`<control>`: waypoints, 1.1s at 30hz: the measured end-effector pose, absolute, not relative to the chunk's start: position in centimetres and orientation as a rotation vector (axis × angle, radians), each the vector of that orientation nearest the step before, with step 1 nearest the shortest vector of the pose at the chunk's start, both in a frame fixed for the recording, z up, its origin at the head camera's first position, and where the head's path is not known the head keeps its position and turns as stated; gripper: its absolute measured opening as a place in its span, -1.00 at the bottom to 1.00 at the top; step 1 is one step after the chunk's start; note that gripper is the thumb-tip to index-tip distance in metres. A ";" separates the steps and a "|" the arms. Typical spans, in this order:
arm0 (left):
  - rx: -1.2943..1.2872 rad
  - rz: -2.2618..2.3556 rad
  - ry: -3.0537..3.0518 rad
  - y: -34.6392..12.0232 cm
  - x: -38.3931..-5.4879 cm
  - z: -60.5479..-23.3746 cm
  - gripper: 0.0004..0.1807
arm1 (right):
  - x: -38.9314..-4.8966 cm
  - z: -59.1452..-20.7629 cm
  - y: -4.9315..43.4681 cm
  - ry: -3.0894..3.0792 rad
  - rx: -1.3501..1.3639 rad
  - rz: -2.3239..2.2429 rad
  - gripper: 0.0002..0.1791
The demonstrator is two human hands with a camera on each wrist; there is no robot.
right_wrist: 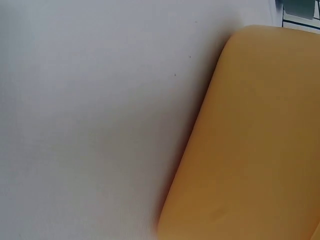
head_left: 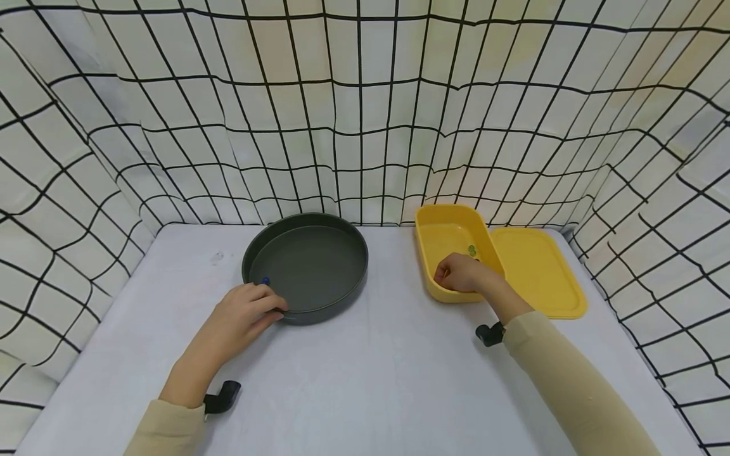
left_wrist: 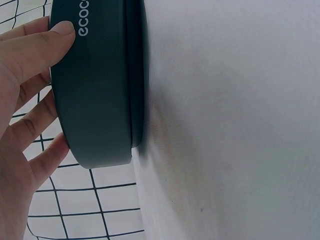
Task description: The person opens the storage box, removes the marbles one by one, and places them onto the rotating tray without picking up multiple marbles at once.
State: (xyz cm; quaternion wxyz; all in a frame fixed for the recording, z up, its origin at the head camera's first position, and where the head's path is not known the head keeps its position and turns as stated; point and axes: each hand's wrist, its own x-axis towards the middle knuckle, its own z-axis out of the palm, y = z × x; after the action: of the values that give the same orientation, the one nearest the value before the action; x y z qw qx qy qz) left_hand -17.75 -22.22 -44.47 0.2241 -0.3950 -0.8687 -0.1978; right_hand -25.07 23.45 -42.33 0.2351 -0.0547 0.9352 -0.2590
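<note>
A dark green round tray (head_left: 310,263) with raised walls stands at the back, left of the middle. My left hand (head_left: 245,313) grips its near-left rim; in the left wrist view the thumb (left_wrist: 62,30) presses the outer wall beside pale lettering. A small blue thing (head_left: 265,280) shows inside the tray, just beyond those fingers. On the right, my right hand (head_left: 462,272) reaches into a yellow box (head_left: 450,221) with its fingers bent down near the front wall. Whether it holds anything is hidden. A small green piece (head_left: 472,250) lies in the box beyond it.
A flat yellow lid (head_left: 538,272) lies right of the box. The white table (head_left: 371,380) is enclosed at the back and sides by black wire mesh (head_left: 359,126) before white cloth. In the right wrist view, the yellow box's outer wall (right_wrist: 250,140) fills the right side.
</note>
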 end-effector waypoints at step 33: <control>-1.089 -0.538 -2.398 -22.1 -17.7 -44.4 -0.71 | -24.3 -40.0 23.4 2.276 -0.143 -1.499 -0.65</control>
State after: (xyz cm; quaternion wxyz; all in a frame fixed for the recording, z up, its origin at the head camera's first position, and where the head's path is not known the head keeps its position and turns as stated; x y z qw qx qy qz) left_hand -17.73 -22.08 -44.43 0.2247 -0.3947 -0.8693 -0.1951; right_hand -24.33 23.40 -40.03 0.2049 -0.0513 0.8162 -0.5377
